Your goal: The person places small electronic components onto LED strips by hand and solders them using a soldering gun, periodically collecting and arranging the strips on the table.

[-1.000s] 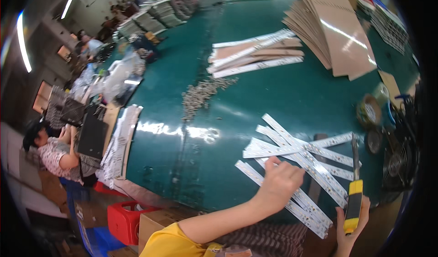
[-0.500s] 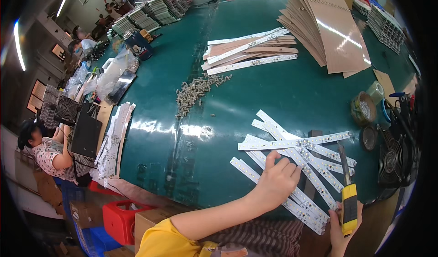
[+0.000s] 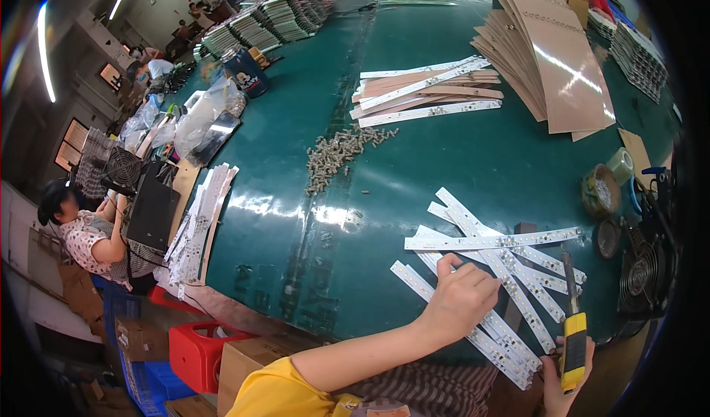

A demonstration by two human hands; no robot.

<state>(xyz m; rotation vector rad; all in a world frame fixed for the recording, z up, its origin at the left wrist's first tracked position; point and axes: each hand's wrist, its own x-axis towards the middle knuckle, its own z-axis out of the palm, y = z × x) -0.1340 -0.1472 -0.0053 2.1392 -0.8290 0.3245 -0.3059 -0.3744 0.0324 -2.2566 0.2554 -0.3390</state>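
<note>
Below centre, the left hand point(image 3: 464, 298) lies curled, fingers down, on a loose crisscross pile of white LED strips point(image 3: 494, 261) at the near edge of the green table point(image 3: 310, 217). The right hand point(image 3: 568, 365), at the lower rim, is closed around a yellow-handled screwdriver point(image 3: 573, 339) whose shaft points up over the strips. Risk: the strips overlap at odd angles and some overhang the near edge, so a sideways drag could likely fan the pile or tip strips off; the tip could also scrape the small components. A heap of screws point(image 3: 336, 154) lies well apart, up the table. Whether the left fingers pinch one strip or merely press cannot be told; the right hand is partly cut off.
</note>
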